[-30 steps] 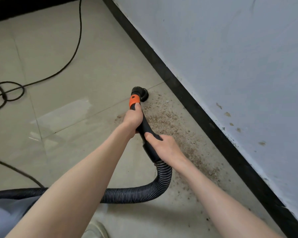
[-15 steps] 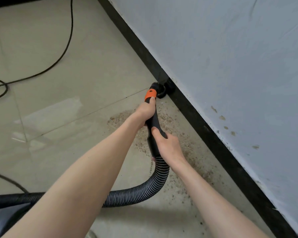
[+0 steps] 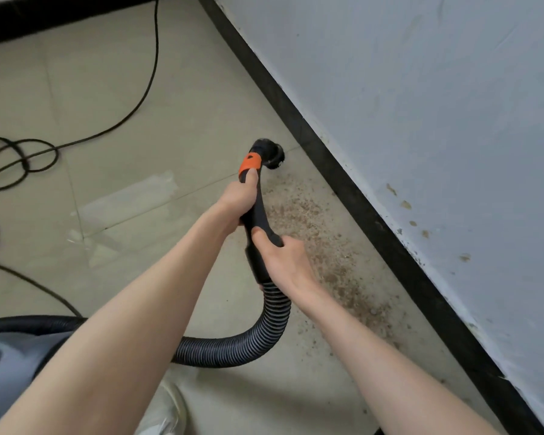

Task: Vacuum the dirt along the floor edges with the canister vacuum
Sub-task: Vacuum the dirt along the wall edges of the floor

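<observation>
**Dirt by the wall, partly sucked up**

Head view, looking down at the floor (image 3: pixel 113 89). Both hands wrapped tight around the black wand (image 3: pixel 258 215). Left hand (image 3: pixel 237 204) gripping high up, thumb just under the orange band (image 3: pixel 250 163). Right hand (image 3: pixel 285 262) gripping lower down, right where the hose (image 3: pixel 264 334) joins on. Round black nozzle (image 3: pixel 269 153) down on the tile, near the black baseboard (image 3: pixel 343 183) but not touching it, at the far end of the dirt (image 3: pixel 321 243).

Not finished yet, by the look of it. Lots of brown crumbs spread in a long patch beside the baseboard, from the nozzle back toward the person. Tile past the nozzle looking clean. Most of the job probably left to do.

Smooth, shiny, pale tiles with thin lines between them. Dry, grainy dirt, like sand or sawdust. Bendy hose with ridges all along it, curving in a big loop to the grey vacuum (image 3: pixel 10 356) at the bottom left. Thin black cord (image 3: pixel 145 86) snaking and looping over the floor. Pale blue wall (image 3: pixel 421 120), rough, with small brown spots and chipped paint near the bottom.
</observation>
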A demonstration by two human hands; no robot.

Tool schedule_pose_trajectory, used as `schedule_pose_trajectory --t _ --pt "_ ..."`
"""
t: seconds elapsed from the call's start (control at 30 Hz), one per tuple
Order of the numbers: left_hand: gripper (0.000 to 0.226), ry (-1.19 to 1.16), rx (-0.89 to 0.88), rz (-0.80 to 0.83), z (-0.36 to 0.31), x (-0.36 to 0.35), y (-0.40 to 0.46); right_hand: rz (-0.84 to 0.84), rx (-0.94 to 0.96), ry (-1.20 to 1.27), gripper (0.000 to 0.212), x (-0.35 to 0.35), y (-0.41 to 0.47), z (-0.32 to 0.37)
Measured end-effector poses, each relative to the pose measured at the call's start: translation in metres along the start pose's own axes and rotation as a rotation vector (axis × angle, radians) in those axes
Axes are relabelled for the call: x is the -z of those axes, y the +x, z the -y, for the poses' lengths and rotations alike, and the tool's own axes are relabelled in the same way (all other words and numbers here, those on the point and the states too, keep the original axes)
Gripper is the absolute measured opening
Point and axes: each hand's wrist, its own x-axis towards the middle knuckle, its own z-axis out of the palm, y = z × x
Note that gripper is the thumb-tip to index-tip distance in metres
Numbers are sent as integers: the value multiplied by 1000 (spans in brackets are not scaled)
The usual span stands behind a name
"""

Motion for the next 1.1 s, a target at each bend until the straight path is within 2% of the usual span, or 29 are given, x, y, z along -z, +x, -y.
schedule_pose_trajectory --t 0.13,0.23,0.3,0.53,0.77,0.93,1.1 --pt "57 -141 85 -73 27 36 -30 152 34 -94 56 -18 -20 0" --pt "50 -214 152 -132 53 48 -57 226 47 -169 66 -27 -39 -15" --pt "54 -253 179 -184 69 54 -72 268 54 -225 69 -29 -49 -21" --pt "56 -313 245 -277 95 69 -76 352 91 -326 57 -38 -52 -25" --pt "58 -341 292 -224 111 62 -69 309 88 -399 48 -40 -46 -40" --pt "42 -352 282 -166 101 62 -61 255 90 -408 47 -43 -44 -34" --pt "45 -305 259 -86 91 54 -50 194 50 -362 53 -40 -41 -33"
